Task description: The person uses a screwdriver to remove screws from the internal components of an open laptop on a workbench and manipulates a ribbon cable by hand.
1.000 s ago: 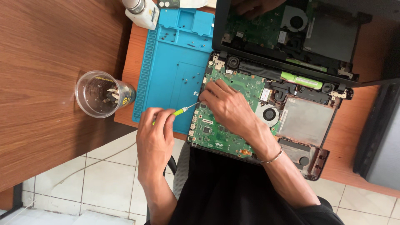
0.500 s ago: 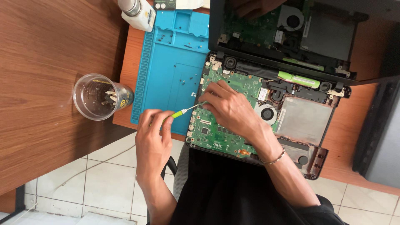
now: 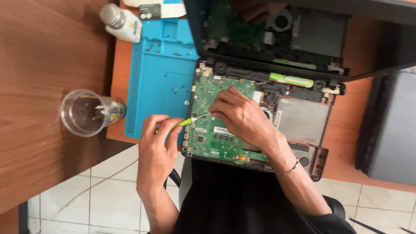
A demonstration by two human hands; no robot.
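An opened laptop base lies in front of me with its green circuit board (image 3: 208, 134) exposed. My left hand (image 3: 158, 149) grips a small screwdriver (image 3: 187, 122) with a yellow-green handle; its metal tip points right at the board. My right hand (image 3: 242, 117) rests flat on the board, fingertips pinched beside the screwdriver's tip. A thin bracelet sits on my right wrist.
A blue work mat (image 3: 160, 82) with a few tiny screws lies left of the laptop. A clear plastic cup (image 3: 86, 112) stands on the brown wooden table further left. A white bottle (image 3: 121, 21) stands at the mat's top edge. The laptop's dark lid (image 3: 303, 30) stands open behind.
The view has shifted a little, moving everything rightward. Both hands stay at the same place on the board, with the screwdriver tip still by my right fingertips.
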